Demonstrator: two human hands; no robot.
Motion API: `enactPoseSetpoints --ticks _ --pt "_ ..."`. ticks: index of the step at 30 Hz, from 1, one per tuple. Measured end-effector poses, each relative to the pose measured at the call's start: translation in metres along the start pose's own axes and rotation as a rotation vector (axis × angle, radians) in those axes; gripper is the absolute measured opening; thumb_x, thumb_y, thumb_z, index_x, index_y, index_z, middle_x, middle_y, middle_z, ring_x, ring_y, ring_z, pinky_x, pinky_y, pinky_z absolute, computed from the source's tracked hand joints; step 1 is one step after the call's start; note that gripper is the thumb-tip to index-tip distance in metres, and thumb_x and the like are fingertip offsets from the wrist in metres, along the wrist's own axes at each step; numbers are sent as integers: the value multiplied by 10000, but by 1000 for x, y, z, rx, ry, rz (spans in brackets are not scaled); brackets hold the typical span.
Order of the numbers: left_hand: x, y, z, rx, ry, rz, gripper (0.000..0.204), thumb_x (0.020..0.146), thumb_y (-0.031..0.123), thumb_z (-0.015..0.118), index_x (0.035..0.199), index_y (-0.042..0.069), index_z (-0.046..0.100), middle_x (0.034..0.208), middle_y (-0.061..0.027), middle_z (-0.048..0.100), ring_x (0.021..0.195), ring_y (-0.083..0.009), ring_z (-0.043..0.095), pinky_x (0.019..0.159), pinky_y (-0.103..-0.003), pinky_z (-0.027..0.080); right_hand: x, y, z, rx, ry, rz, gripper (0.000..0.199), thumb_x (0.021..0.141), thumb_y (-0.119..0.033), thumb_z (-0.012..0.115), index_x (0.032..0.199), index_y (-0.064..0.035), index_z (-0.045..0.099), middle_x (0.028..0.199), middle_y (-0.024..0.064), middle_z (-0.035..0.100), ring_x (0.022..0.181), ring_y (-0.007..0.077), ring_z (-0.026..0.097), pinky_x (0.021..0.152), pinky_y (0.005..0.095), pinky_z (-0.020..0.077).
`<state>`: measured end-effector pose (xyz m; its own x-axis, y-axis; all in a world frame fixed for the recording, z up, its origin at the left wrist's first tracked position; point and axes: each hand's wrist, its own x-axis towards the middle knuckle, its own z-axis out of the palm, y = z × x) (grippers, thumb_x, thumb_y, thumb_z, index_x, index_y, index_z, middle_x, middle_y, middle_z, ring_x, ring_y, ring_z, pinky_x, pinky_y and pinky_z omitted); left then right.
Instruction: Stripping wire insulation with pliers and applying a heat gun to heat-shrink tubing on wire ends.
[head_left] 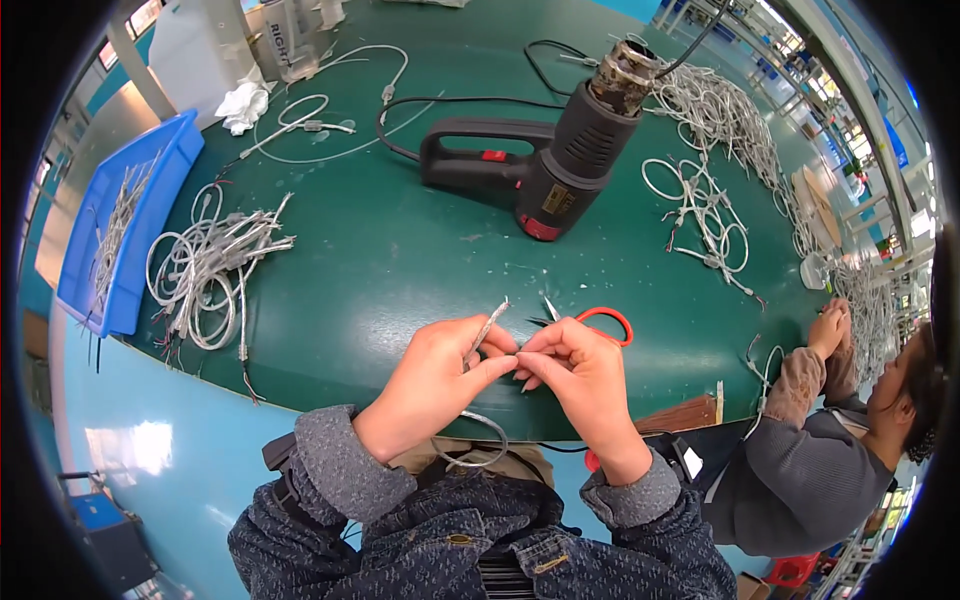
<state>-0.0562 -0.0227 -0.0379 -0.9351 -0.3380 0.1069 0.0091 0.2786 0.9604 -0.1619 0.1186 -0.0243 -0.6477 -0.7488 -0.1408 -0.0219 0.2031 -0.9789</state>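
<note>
Both hands, left point(432, 385) and right point(578, 378), grip pinching grey cable point(487, 328) over green table's near edge point(330, 385) (bare surface beyond).

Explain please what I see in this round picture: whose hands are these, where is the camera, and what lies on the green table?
The camera sits on a person's head and looks down, so the picture bends at its rim. The left hand and right hand pinch a thin grey looped cable between them. On the round green table lie a black heat gun, red-handled scissors, bundles of grey cables and a blue plastic tray. At right, another person works too.
</note>
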Motion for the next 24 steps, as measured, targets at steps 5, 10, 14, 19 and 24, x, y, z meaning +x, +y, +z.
enactPoseSetpoints --ticks 5,10,14,19,24 --pt "7 11 -5 -258 -91 -375 168 895 100 576 997 -17 640 689 28 533 510 -25 409 448 -193 302 2 3 -25 -470 115 -337 262 744 24 662 1000 29 604 784 110 629 691 224 620 629 309 498" --pt "11 17 -10 -556 -117 -612 176 901 90 564 1015 -21 639 635 49 491 474 -7 347 427 -187 249 -10 11 -42 -1156 195 -494 440 690 26 653 1118 2 554 843 125 604 651 302 573 639 363 488" --pt "10 15 -11 -653 -95 -601 168 900 84 569 1000 -36 634 627 59 468 463 6 309 421 -182 216 -12 12 -42 -1183 127 -346 506 675 49 637 1165 -7 527 883 126 588 667 298 557 657 361 484" --pt "12 18 -9 -609 -8 -605 149 892 79 584 965 -42 631 595 56 457 451 5 306 414 -181 209 -22 8 -34 -556 81 -117 437 725 67 633 1144 3 524 858 89 574 711 179 578 670 288 481" --pt "7 19 -9 -671 43 -579 129 888 80 589 938 -32 629 580 40 474 437 2 313 401 -177 210 -34 4 -10 -93 -19 -28 367 757 43 669 1094 16 527 836 47 567 733 88 559 660 226 466"
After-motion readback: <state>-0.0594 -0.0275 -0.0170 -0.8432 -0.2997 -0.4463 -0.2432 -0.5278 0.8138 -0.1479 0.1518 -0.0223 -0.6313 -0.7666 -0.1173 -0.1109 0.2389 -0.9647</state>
